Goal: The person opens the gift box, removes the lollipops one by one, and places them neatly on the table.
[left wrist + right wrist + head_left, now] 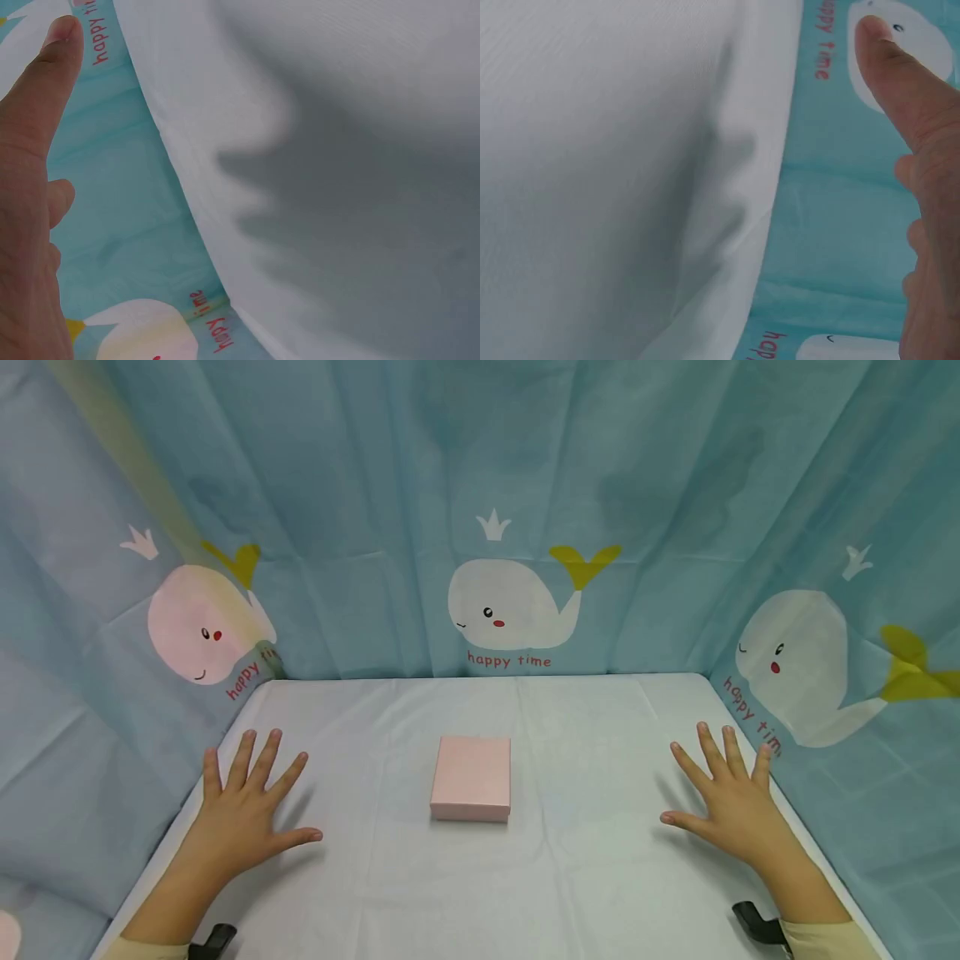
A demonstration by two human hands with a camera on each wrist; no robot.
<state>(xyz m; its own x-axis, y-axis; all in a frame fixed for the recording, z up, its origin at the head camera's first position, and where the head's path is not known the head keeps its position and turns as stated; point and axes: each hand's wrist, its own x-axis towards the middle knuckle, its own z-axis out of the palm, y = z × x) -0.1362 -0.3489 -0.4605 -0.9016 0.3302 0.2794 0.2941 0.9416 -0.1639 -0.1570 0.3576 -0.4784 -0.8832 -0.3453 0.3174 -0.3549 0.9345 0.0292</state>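
Note:
A closed pink box (471,775) sits near the middle of the white table in the head view. To its left, apart from it, my left hand (238,818) is held over the table with fingers straight and spread. On the far side, my right hand (731,806) is likewise spread over the table's right part, holding nothing. The left wrist view has the left thumb (45,90) and the hand's shadow on the cloth. In the right wrist view the right thumb (900,79) shows, with the other fingers partly hidden behind the hand.
A white cloth (420,893) covers the table. Blue curtains (360,610) with printed whales and "happy time" lettering stand along the back and both sides. Black straps or mounts (757,925) are at the wrists.

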